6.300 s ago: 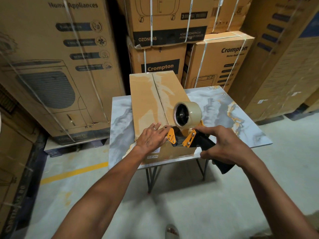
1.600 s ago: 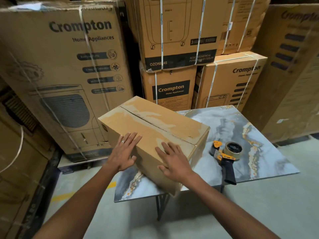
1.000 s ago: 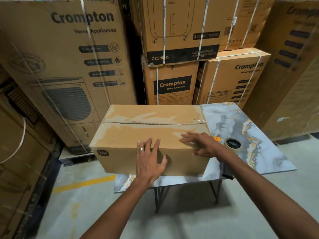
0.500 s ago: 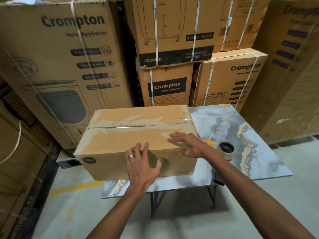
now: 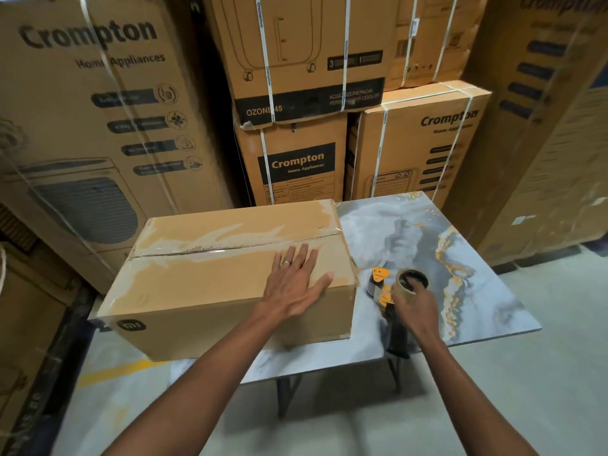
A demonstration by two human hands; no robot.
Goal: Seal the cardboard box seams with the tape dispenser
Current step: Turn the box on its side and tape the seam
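A person's right hand [image 5: 415, 309] comes down on the tape dispenser [image 5: 391, 296], which lies on its side on the marble-patterned table [image 5: 460, 245] just right of the cardboard box [image 5: 210, 284]; the fingers curl over the tape roll and the orange frame, though whether they have closed into a firm hold cannot be told from this angle. The left hand [image 5: 294, 284], a ring on one finger, lies flat with fingers spread on the box's top, near its right end, steadying it. The box sits lengthwise across the table, its left end overhanging the edge. Clear tape glints along the centre seam [image 5: 230, 250], which runs left to right just beyond the left hand. Strapped appliance cartons [image 5: 296, 169] are stacked behind the box. The step in hand appears to be picking the dispenser up; the next move likely calls for a secure hold on its black handle, which points away from the box toward the table's near edge, before carrying the tape to a seam still unsealed, probably at the box's right end.
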